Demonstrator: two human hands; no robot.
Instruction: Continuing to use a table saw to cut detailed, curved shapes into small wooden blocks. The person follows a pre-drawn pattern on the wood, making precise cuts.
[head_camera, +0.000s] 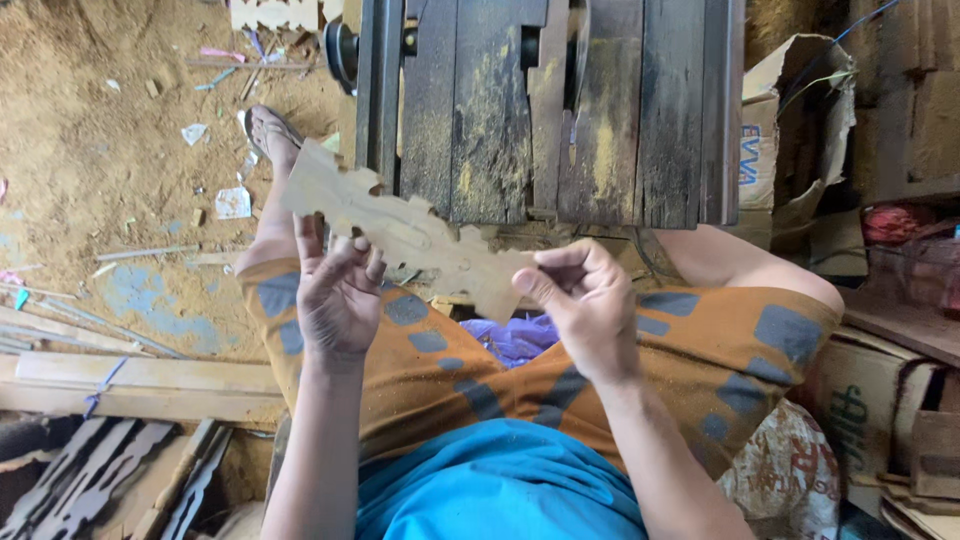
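Two hands hold one flat, cut-out wooden piece (400, 235) just above centre frame, over the person's lap. The piece runs on a slant from upper left down to the right, its edges notched and scalloped, with a long slot cut along its middle.

The left hand (335, 295), left of centre, has a loose grip: the fingers are curled up under and against the lower edge of the piece, partly spread, with the thumb against the underside. The right hand (585, 300), right of centre, has a closed grip on the lower right end of the piece, thumb pressed on the face and the fingers folded behind it.

Behind the piece, at the top centre of the frame, stands a dark wooden machine frame (550, 110) dusted with yellow sawdust; the upper end of the piece crosses in front of its left post. A sandalled foot (270, 135) rests on the sawdust floor (90, 150) at upper left, among paper scraps and thin sticks.

Pale planks (150, 385) lie at the left edge, and dark cut-out pieces (90, 475) are stacked in the lower left corner. Torn cardboard boxes (800, 130) crowd the right side. The lap is covered by orange cloth (700, 350) with grey patches, and a blue shirt (500, 480) fills the bottom centre.
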